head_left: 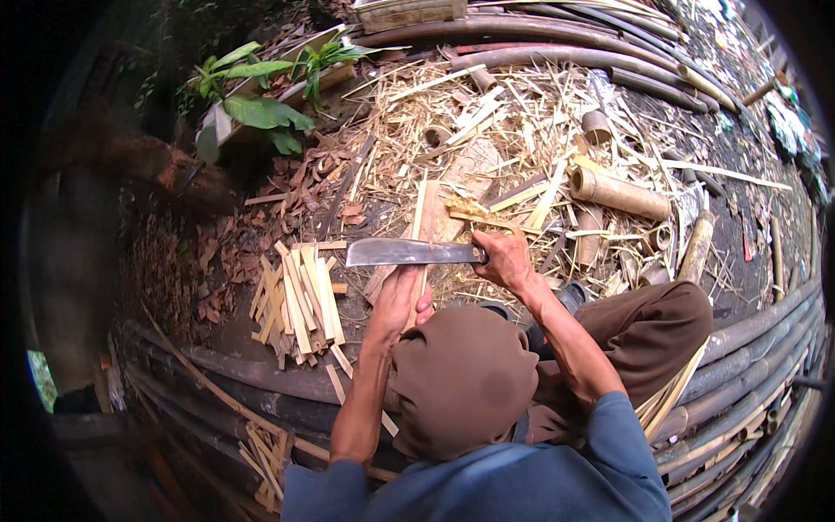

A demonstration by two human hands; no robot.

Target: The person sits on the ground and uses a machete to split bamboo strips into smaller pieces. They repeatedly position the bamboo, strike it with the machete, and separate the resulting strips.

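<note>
My right hand (504, 258) is closed round the handle of a machete (400, 252). Its broad steel blade points left and lies across a bamboo strip (419, 213). Just below the blade, my left hand (402, 300) grips the lower part of that strip, which stands lengthwise away from me. Beyond the blade the strip's far end lies over a flat wooden block (470, 174). Whether the edge has bitten into the bamboo cannot be made out. Left of my left hand is a pile of split bamboo strips (296, 300).
Shavings (539, 104) litter the ground ahead, with a cut bamboo tube (622, 193) to the right. Long bamboo poles (557, 56) run along the back; more poles (748, 348) lie at right. Green plants (261, 96) grow far left. My brown-clad knee (465, 374) rises beneath my hands.
</note>
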